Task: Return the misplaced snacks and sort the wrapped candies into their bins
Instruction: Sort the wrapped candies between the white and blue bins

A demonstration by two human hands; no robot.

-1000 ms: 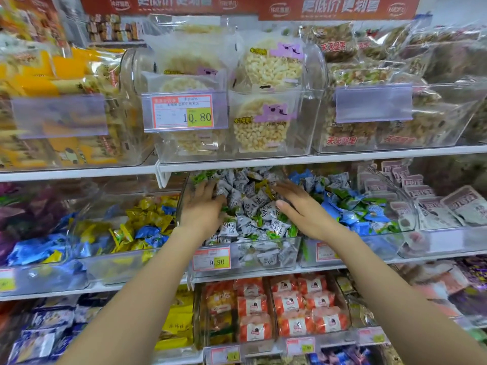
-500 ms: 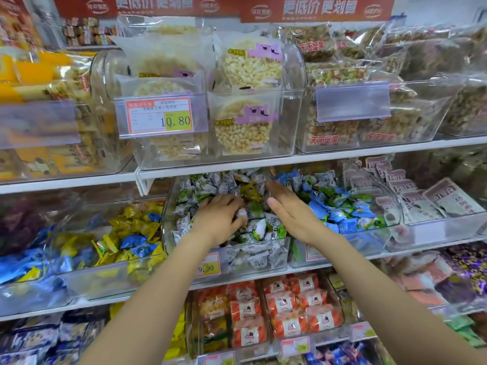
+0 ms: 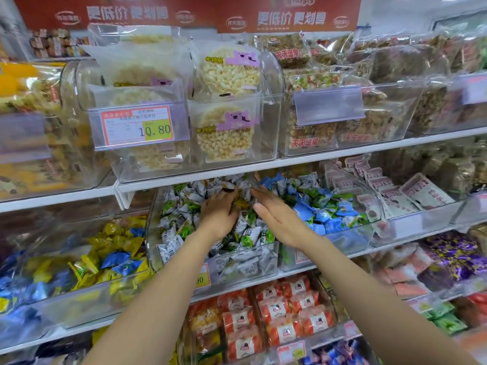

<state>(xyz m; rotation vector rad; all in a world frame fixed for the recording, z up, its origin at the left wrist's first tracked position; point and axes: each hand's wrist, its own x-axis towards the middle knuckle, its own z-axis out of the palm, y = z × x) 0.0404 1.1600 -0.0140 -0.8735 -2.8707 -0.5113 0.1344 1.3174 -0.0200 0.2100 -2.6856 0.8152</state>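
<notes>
Two bare forearms rise from the bottom edge toward the middle shelf of a shop's snack display. Below them, nearest the viewer, orange-red snack packs (image 3: 276, 312) stand in rows on the lower shelf.

On the middle shelf both hands are in one clear bin (image 3: 184, 262) heaped with white-and-green wrapped candies (image 3: 247, 233). The left hand (image 3: 218, 216) is palm down with its fingers bent into the back of the heap. A yellowish wrapper (image 3: 240, 201) lies at its fingertips, but the tips are buried, so whether they pinch it cannot be told. The right hand (image 3: 279, 221) is flat and edge-on just beside it, fingers straight and together, holding nothing.

To the right, a bin of blue candies (image 3: 324, 214) also contains green and white wrappers. To the left, a bin of yellow candies (image 3: 113, 246) has blue wrappers (image 3: 116, 259) scattered through it.

On the shelf above, round puffed-rice cakes (image 3: 229, 72) fill a clear bin beside a price tag (image 3: 139, 126) reading 10.80. A red banner (image 3: 184, 11) runs across the top.

Judging by the mixed colours in three bins, sorting looks early: the centre bin is being picked through, and the side bins appear untouched. No misplaced snack can be identified.
</notes>
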